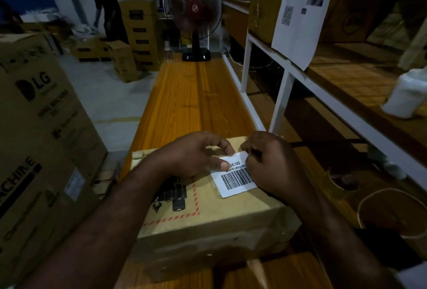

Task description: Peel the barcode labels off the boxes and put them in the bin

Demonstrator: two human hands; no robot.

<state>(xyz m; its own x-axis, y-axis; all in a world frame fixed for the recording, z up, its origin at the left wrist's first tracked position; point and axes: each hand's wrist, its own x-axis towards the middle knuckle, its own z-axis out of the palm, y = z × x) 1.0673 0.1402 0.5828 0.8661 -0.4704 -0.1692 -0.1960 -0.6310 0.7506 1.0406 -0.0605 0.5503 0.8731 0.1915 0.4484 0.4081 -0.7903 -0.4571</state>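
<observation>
A long orange wooden bench (196, 103) carries a cardboard box (208, 224) at its near end and a fan (196, 11) at the far end

Carton (41, 127) off the table's left edge: "LG" logo, "…ACHINE" in bold lower down; small print blurred. Barcode label (235, 177) on box (208, 219), near edge: "50/3…", upside down; digit line partly covered.

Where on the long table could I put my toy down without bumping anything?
The bare stretch of the orange table is free, between the box and the fan at the far end, with the white shelf frame along its right. The near end is crowded: the box fills it, with the left hand and right hand on its label.
</observation>
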